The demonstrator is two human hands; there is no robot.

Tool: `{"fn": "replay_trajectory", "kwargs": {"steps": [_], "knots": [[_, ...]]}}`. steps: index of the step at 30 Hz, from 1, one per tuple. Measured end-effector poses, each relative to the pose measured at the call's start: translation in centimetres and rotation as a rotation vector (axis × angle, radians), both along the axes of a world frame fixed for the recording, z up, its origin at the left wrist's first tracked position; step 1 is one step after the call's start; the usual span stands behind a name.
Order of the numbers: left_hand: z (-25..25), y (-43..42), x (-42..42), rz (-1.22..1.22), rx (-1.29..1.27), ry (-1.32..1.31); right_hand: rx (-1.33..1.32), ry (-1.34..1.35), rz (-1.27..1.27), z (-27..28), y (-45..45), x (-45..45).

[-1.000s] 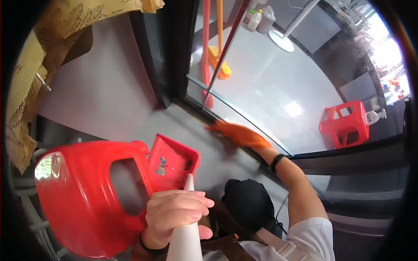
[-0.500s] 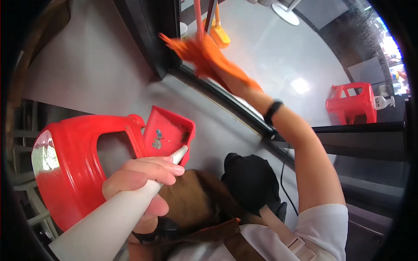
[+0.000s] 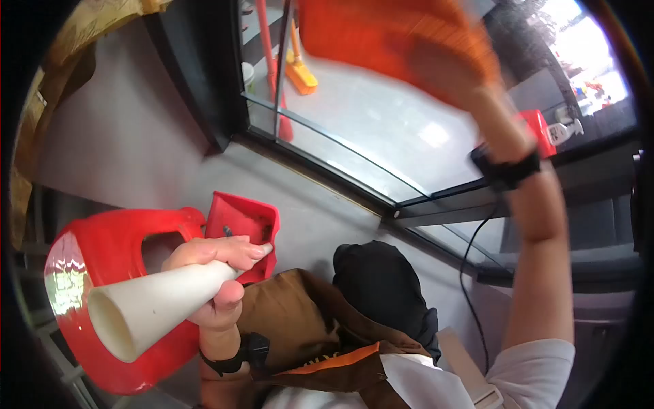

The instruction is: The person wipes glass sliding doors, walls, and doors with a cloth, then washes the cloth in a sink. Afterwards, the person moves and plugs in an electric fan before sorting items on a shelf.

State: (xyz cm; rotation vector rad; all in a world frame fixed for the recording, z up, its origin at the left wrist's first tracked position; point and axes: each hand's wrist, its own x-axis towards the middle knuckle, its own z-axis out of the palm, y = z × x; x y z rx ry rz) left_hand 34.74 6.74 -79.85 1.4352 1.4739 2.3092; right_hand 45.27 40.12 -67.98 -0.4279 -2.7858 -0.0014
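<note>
Orange cloth (image 3: 368, 34) spreads toward 12 o'clock, before the glass (image 3: 381, 129), at the right hand (image 3: 453, 75); blur hides how its fingers grip. It should handle light and limp, best bunched mid-cloth. Toward 8 o'clock, the left hand (image 3: 214, 255) wraps a white handle (image 3: 153, 300) above the red dustpan (image 3: 244, 219) and red stool (image 3: 112, 242).

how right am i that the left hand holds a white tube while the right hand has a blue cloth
The cloth at the right hand is orange, not blue, as the head view shows; the left hand does hold a white tube.
</note>
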Motion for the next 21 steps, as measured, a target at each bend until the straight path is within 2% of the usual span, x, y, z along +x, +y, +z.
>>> {"fn": "replay_trajectory", "kwargs": {"steps": [1, 2, 5, 7, 9, 11, 14, 17, 18, 19, 20, 21], "knots": [[0.1, 0.2, 0.1, -0.017, 0.012, -0.003, 0.291, 0.029, -0.082, 3.4, 0.6, 1.3], [0.0, 0.1, 0.0, -0.034, 0.012, 0.008, 0.430, 0.090, -0.126, 5.6, 1.3, 3.6], [-0.4, 0.0, -0.6, -0.094, 0.014, 0.041, 0.723, 0.146, -0.329, 11.0, 2.6, 10.0], [-0.5, 0.5, -0.5, -0.027, 0.057, 0.115, 0.819, 0.156, -0.439, 12.0, 2.6, 13.1], [-0.5, 0.3, -0.7, -0.018, 0.047, 0.123, 0.843, 0.174, -0.487, 11.4, 2.3, 14.8], [-0.5, -0.1, -0.9, -0.175, 0.081, 0.085, 0.811, 0.191, -0.490, 9.0, 2.4, 15.4], [-0.7, 0.2, -0.7, -0.186, 0.096, 0.088, 0.608, 0.231, -0.435, 0.7, 2.5, 13.8], [-0.9, 0.2, -0.9, -0.196, 0.127, 0.110, 0.135, 0.244, -0.335, -13.1, 1.9, 11.7], [-0.8, 0.0, -1.0, -0.194, 0.107, 0.116, -0.220, 0.275, -0.283, -18.5, 1.3, 11.1], [-0.7, -0.2, -1.2, -0.194, 0.081, 0.118, -1.022, 0.503, -0.162, -23.6, 0.4, 10.7], [-0.7, -0.2, -1.2, -0.219, 0.100, 0.100, -1.787, 0.817, -0.120, -26.2, -1.3, 9.7], [-0.7, -0.1, -1.4, -0.206, 0.107, 0.109, -1.983, 0.801, -0.122, -27.7, -2.1, 9.5]]}}
